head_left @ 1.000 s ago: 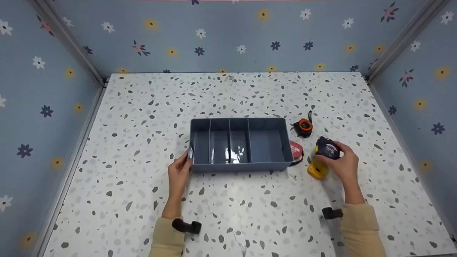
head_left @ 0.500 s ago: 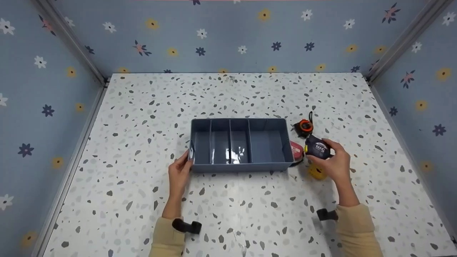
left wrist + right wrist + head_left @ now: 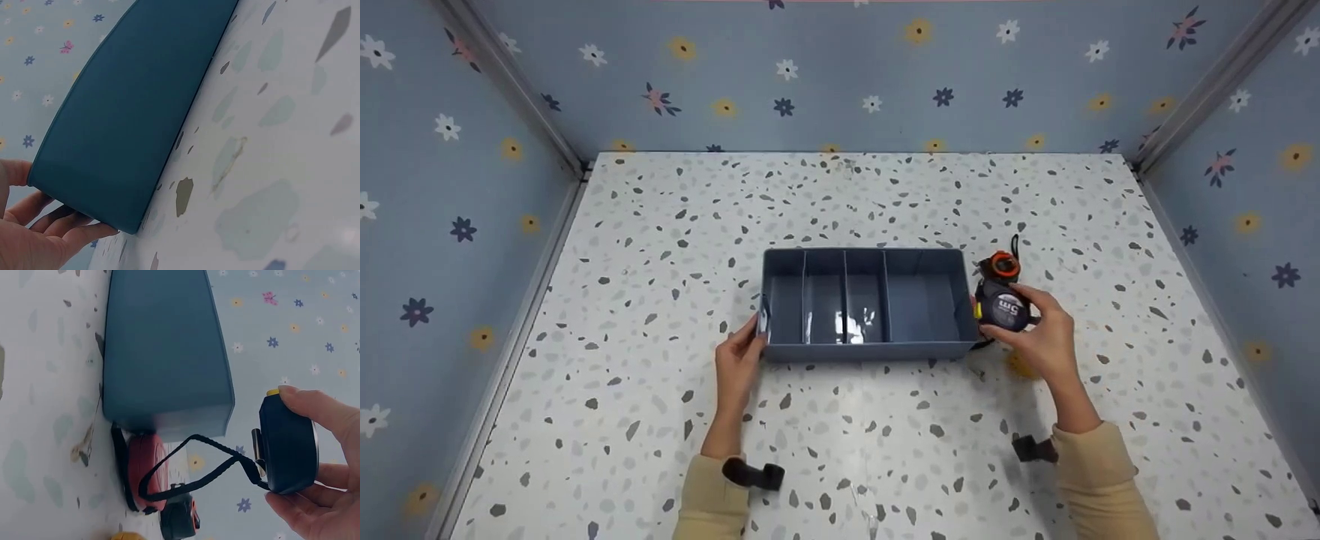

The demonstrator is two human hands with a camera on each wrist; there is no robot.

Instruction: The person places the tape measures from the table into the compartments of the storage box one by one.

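The bin [image 3: 870,352] is slate blue. One tape measure [image 3: 289,444] is near-black with white lettering [image 3: 1008,305] and a yellow button [image 3: 273,391], the second tape [image 3: 999,266] black and orange, the third tape [image 3: 146,455] red, the fourth tape [image 3: 1021,365] yellow. The surface [image 3: 660,202] is grey-flecked white, the walls [image 3: 840,41] blue with white, yellow, navy and pink flowers [image 3: 919,31], the sleeves [image 3: 712,491] beige.

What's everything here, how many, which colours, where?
table: one, speckled white, across view
box: one, slate, divided, centre of table
5m tape measure: one, dark, in right grip
orange tape measure: one, orange and black, right of box
red case: one, red, box's right end
yellow item: one, yellow, partly behind right grip
flowered walls: three, blue, around table
metal strips: several, grey, wall corners
wrist gadgets: two, black, at wrists
sleeves: two, tan, bottom edge
left grip: one, bare, box's left end
right grip: one, bare, right of box
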